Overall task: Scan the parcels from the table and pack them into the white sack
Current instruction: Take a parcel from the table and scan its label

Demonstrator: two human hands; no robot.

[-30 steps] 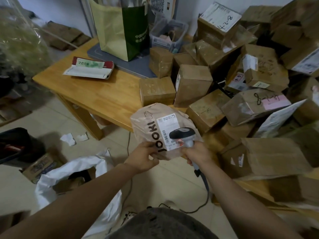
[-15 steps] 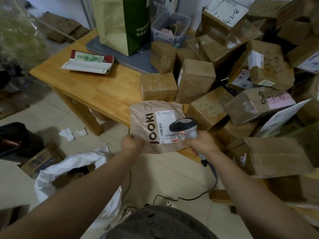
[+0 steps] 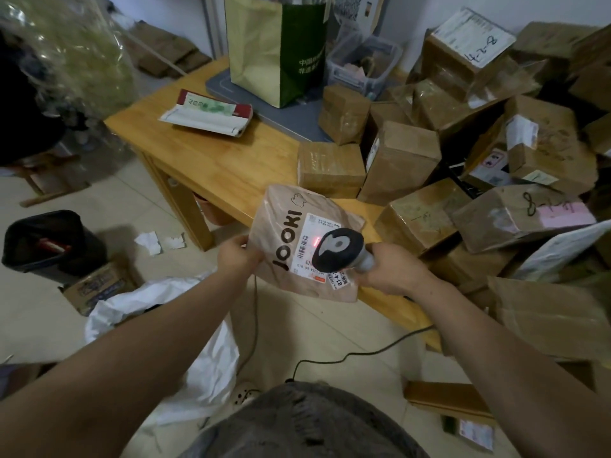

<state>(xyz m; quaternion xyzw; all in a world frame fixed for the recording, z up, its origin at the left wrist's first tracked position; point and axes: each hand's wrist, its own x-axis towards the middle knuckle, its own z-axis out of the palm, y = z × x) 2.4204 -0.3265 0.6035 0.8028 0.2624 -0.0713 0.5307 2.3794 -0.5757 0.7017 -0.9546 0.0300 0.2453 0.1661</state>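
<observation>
Tan JOOKI mailer bag [image 3: 291,246] at centre, label up with red scan glow, left hand [image 3: 238,256] pinching its 9 o'clock edge, right hand [image 3: 393,272] gripping barcode scanner [image 3: 337,249] over the label, white sack [image 3: 172,328] open at 8 o'clock on floor, cardboard parcels [image 3: 463,180] heaped at 2 o'clock on wooden table [image 3: 224,163], green paper bag [image 3: 277,47] at 12 o'clock.

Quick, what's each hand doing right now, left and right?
Left hand: closed, pinching the left edge of the pink JOOKI parcel.
Right hand: closed around the handle of the barcode scanner, aimed at the parcel's label.
</observation>
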